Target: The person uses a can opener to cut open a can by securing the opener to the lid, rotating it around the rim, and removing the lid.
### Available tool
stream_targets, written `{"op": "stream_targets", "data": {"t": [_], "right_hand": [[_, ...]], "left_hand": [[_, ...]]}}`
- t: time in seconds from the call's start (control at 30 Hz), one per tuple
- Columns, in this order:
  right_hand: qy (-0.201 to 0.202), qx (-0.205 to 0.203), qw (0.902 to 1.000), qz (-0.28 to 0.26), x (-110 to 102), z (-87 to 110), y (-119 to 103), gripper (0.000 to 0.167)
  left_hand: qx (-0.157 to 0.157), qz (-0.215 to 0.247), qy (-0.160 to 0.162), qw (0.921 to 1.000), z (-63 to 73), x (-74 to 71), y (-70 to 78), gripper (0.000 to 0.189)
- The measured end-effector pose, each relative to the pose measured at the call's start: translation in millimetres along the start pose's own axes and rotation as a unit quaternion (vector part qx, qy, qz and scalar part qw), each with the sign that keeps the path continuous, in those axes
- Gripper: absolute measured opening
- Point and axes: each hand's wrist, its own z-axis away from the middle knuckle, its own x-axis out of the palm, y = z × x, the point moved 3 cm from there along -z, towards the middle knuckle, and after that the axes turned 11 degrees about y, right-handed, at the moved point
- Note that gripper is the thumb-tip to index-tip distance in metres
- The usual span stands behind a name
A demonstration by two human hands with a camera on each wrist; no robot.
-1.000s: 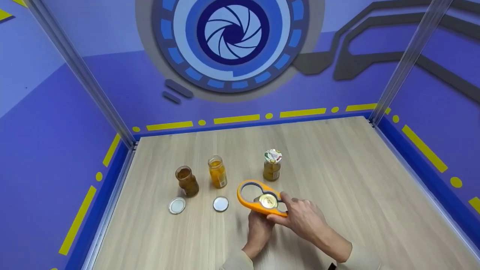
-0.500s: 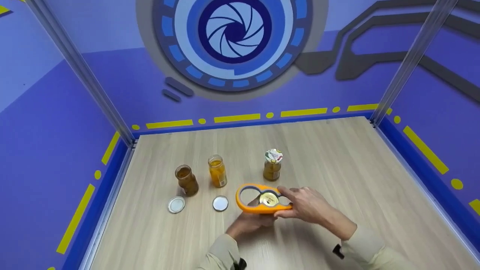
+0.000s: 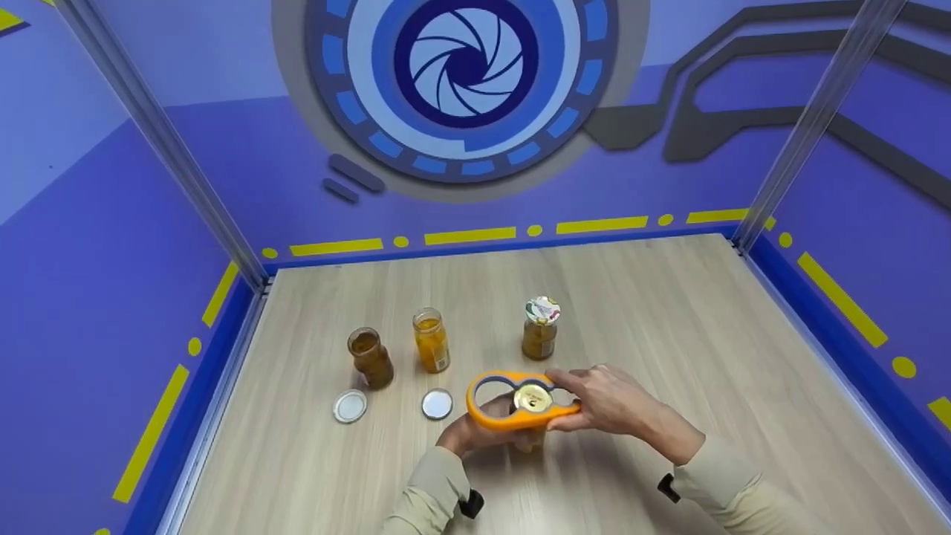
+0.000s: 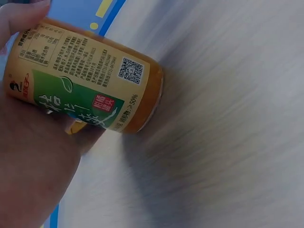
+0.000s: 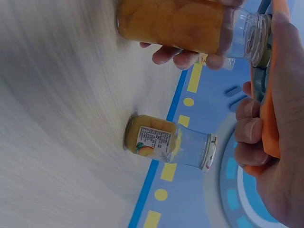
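My left hand (image 3: 481, 432) grips a glass jar (image 4: 85, 71) of orange fruit, its fingers wrapped round the labelled body. In the right wrist view, the same jar (image 5: 175, 26) shows fruit pieces and clear space below its neck. Over its gold lid (image 3: 533, 398) sits an orange jar opener (image 3: 513, 422) with grey-lined openings; the lid is in the middle one. My right hand (image 3: 613, 401) grips the opener's right end, thumb on the near side and fingers curled round the far side. Most of the jar is hidden under the opener in the head view.
Behind the opener stands a closed jar (image 3: 539, 338) with a patterned lid. Two jars without lids, one brown (image 3: 372, 364) and one orange (image 3: 432, 345), stand to the left. A pale lid (image 3: 350, 406) and a silvery lid (image 3: 437, 403) lie before them.
The left hand and forearm have swung leftward, while the jar stays under the opener. The opener has turned from a slant to nearly level, and the right hand has moved slightly right.
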Motion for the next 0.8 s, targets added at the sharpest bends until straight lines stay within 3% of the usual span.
{"op": "stream_targets", "data": {"t": [0.2,0.4,0.5,0.63,0.8], "right_hand": [[0.014,0.028,0.9994,0.012,0.5,3.6,-5.8,0.068],[0.028,0.086,0.9953,0.033,0.9,9.6,-15.6,0.073],[0.037,0.114,0.9915,0.052,2.4,11.7,-22.7,0.072],[0.043,0.161,0.9840,0.064,5.4,13.1,-34.8,0.067],[0.065,0.207,0.9713,0.097,8.8,14.0,-54.0,0.074]], "left_hand": [[-0.021,-0.031,0.076,0.9964,9.2,2.2,2.7,0.086],[-0.009,-0.061,0.137,0.9886,17.9,9.7,7.7,0.085],[-0.022,-0.074,0.164,0.9835,22.5,15.0,8.8,0.091],[-0.033,-0.105,0.209,0.9718,29.3,19.3,11.3,0.095],[-0.059,-0.126,0.281,0.9496,38.6,24.9,15.3,0.094]]}}
